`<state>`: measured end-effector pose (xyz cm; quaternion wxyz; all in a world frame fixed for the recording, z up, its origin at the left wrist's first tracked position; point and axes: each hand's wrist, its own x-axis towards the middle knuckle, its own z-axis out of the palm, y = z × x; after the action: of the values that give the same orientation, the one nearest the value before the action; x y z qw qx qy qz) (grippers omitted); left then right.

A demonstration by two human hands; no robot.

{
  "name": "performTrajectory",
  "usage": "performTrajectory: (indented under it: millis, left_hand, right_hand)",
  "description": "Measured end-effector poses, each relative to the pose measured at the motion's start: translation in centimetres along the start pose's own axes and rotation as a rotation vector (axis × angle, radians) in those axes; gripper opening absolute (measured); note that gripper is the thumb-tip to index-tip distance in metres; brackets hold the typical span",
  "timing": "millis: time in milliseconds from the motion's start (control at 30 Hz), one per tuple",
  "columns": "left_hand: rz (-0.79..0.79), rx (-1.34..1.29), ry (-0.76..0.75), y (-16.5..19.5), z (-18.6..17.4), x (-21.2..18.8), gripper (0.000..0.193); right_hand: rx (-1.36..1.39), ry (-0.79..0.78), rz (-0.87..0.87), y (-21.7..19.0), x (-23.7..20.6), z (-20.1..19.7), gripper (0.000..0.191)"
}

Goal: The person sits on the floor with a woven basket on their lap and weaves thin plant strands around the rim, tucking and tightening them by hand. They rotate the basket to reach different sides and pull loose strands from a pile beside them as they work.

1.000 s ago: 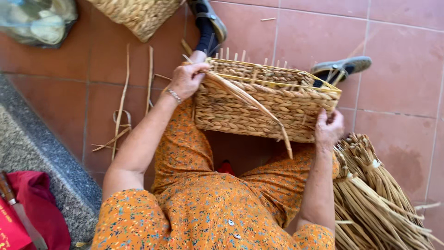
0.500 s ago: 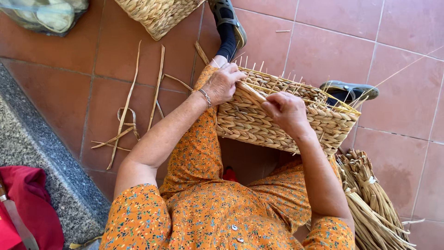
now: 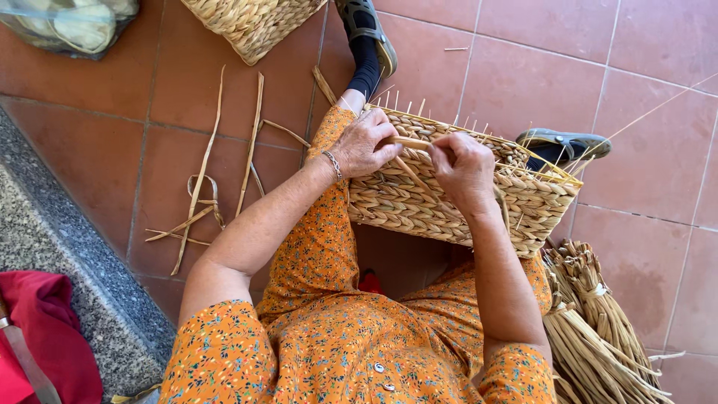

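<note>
Both the left hand (image 3: 364,142) and right hand (image 3: 462,168) had fingers pinched shut on a reed strand (image 3: 410,142) at the rim of the lap-held woven basket (image 3: 419,202), weaving apparently mid-course, next demanding a firm tuck.

The second basket (image 3: 254,22) is cut off by the top edge; the reed bundles (image 3: 598,329) by the bottom edge; the red bag (image 3: 45,337) by the left edge.
</note>
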<state>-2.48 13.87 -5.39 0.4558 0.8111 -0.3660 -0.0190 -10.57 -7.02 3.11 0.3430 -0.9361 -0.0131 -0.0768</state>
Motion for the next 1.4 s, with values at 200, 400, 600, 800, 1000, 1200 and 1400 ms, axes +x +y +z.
performTrajectory:
  millis: [200,400,600,800,1000,1200,1400]
  left_hand:
    - [0.072,0.016,0.160,0.8,-0.1,-0.7,0.016]
    - [0.263,0.237,0.128,0.4,-0.4,-1.6,0.019]
    - [0.032,0.279,-0.110,-0.3,-0.4,-0.8,0.009]
    - [-0.229,0.235,-0.204,-0.2,-0.3,3.4,0.023]
    - [-0.055,0.349,-0.183,-1.0,0.4,4.2,0.030]
    - [-0.074,0.103,-0.153,-2.0,2.4,3.0,0.010]
    - [-0.139,-0.206,-0.223,-1.6,1.0,1.9,0.038]
  right_hand:
    - [-0.136,0.002,0.052,1.5,-1.4,1.2,0.014]
    - [-0.178,0.058,0.034,1.3,-0.9,3.7,0.026]
    - [-0.248,0.049,0.022,2.9,-1.9,6.0,0.033]
    - [0.151,0.019,0.169,4.1,-4.0,6.8,0.021]
    - [0.129,0.181,-0.086,5.1,-4.0,3.3,0.016]
    - [0.519,-0.201,0.362,3.3,-4.6,0.1,0.015]
    - [0.088,0.036,0.061,0.5,-2.6,-0.4,0.010]
